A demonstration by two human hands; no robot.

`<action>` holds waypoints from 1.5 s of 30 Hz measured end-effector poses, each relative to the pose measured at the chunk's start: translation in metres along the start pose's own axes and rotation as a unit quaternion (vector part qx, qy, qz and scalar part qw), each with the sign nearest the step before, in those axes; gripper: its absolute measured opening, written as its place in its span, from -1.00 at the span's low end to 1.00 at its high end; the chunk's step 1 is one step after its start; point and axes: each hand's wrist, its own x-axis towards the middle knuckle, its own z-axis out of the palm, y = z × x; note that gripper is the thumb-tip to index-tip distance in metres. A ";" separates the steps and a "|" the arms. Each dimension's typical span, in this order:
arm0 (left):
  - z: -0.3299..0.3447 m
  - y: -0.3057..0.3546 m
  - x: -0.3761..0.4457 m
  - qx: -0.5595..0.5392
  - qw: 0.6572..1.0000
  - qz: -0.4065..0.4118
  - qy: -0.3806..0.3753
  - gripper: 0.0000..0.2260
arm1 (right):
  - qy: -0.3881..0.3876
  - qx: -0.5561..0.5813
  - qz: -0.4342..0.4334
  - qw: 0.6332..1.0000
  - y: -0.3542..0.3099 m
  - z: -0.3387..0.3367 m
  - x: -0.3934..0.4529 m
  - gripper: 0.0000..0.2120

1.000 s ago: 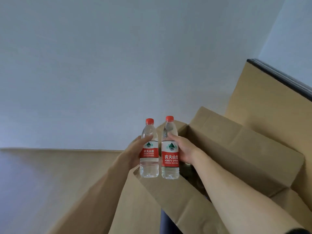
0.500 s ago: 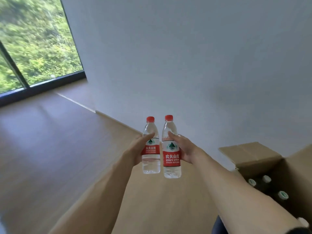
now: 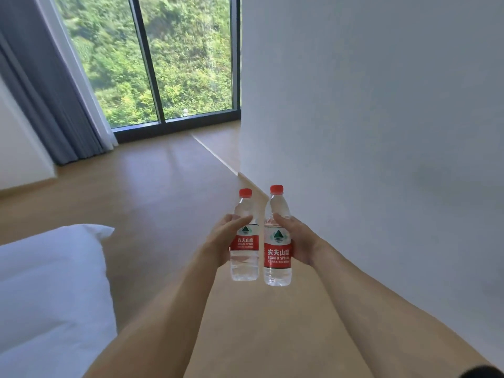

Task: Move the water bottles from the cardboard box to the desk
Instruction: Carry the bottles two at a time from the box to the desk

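Note:
I hold two clear water bottles with red caps and red labels upright in front of me, side by side above the wooden floor. My left hand point(image 3: 222, 241) grips the left bottle point(image 3: 244, 268) around its middle. The right bottle point(image 3: 277, 271) is gripped the same way by my right hand point(image 3: 298, 242). The two bottles nearly touch. Neither the cardboard box nor the desk is in view.
A white wall point(image 3: 381, 132) runs along the right. A white bed corner point(image 3: 49, 290) fills the lower left. Wooden floor point(image 3: 152, 192) stretches ahead to a tall window point(image 3: 163, 58) with grey curtains point(image 3: 46, 99) at its left.
The view has swung left, away from the cardboard box, which has dropped out of sight. The window, curtains and bed have come into view. Both hands keep their bottles.

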 end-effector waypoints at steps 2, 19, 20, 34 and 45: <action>-0.021 0.006 0.003 -0.010 1.000 0.007 0.017 -0.62 | -0.009 0.003 -0.003 1.000 -0.003 0.017 0.016 -0.57; -0.120 0.054 0.115 -0.061 0.984 0.046 0.158 -0.54 | -0.170 -0.047 0.082 0.981 -0.035 0.060 0.230 -0.47; -0.121 0.060 0.127 -0.063 0.983 0.047 0.167 -0.54 | -0.184 -0.043 0.084 0.978 -0.041 0.059 0.246 -0.46; -0.155 0.138 0.244 -0.131 0.960 0.061 0.241 -0.52 | -0.278 -0.044 0.122 0.952 -0.108 0.059 0.422 -0.47; -0.272 0.180 0.336 -0.168 0.954 0.076 0.234 -0.56 | -0.268 -0.052 0.130 0.953 -0.125 0.131 0.563 -0.52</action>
